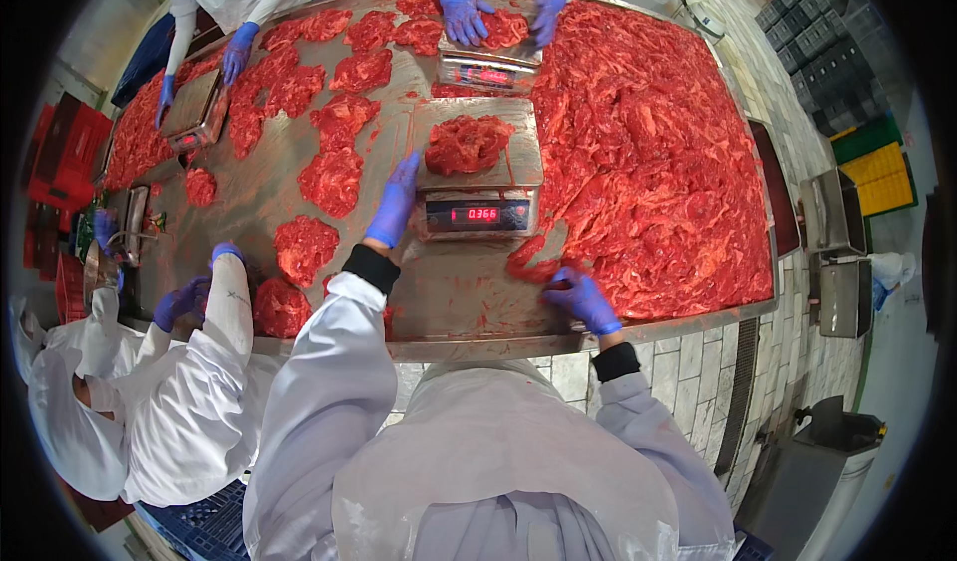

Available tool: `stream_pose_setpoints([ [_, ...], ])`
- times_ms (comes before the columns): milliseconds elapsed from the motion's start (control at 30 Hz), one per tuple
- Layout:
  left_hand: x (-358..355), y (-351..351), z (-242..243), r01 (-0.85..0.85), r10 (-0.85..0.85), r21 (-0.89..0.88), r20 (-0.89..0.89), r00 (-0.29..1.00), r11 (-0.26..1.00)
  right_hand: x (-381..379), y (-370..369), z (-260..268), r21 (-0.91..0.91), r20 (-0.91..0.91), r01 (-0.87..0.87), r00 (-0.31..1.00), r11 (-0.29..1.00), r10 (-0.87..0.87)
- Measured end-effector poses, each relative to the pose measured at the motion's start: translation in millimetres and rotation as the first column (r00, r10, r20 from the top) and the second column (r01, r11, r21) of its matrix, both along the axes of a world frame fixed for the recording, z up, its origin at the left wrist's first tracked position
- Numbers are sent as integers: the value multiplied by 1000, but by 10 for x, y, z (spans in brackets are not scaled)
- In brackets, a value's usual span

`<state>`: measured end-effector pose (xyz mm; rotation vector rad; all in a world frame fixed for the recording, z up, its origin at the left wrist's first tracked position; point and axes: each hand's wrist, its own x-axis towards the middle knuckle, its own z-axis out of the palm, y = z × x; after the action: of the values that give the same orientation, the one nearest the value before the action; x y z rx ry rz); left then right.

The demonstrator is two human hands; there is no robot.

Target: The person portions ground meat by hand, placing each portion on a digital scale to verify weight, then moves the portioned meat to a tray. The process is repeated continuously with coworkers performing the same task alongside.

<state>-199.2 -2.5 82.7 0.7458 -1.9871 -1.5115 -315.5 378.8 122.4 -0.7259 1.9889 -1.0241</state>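
My left hand, in a blue glove, lies with extended fingers along the left side of a digital bench scale with a lit red display. No object shows in that hand. On the scale's steel platform rests a clump of raw red meat. My right hand, also gloved in blue, is low at the near edge of a large heap of sliced raw meat. Its curled fingers are at a loose strip of meat; whether they grip it is hidden.
Several meat portions lie on the steel table to the left. Across it, a co-worker's gloved hands are at meat on a second scale. Another person handles a third scale. A co-worker's sleeve is close on my left.
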Motion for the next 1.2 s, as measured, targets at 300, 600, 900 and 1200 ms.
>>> stream_pose_setpoints([
  [300, 469, 1682, -64, 548, -365, -528, 417, 833, 649, 595, -661, 151, -288, -505, -478, 812, 830, 293],
  [600, 1142, 1128, -64, 406, 94, -513, 699, 709, 757, -659, -434, 400, -209, 130, 85, 990, 974, -59],
  [900, 1057, 1487, 196, 438, -93, -444, 611, 786, 781, -1061, -1858, 771, -443, -56, -231, 971, 866, 231],
  [1200, 1157, 1295, -63, 564, 84, -399, 862, 500, 723, 98, -911, -155, -284, -755, -430, 651, 857, 77],
])
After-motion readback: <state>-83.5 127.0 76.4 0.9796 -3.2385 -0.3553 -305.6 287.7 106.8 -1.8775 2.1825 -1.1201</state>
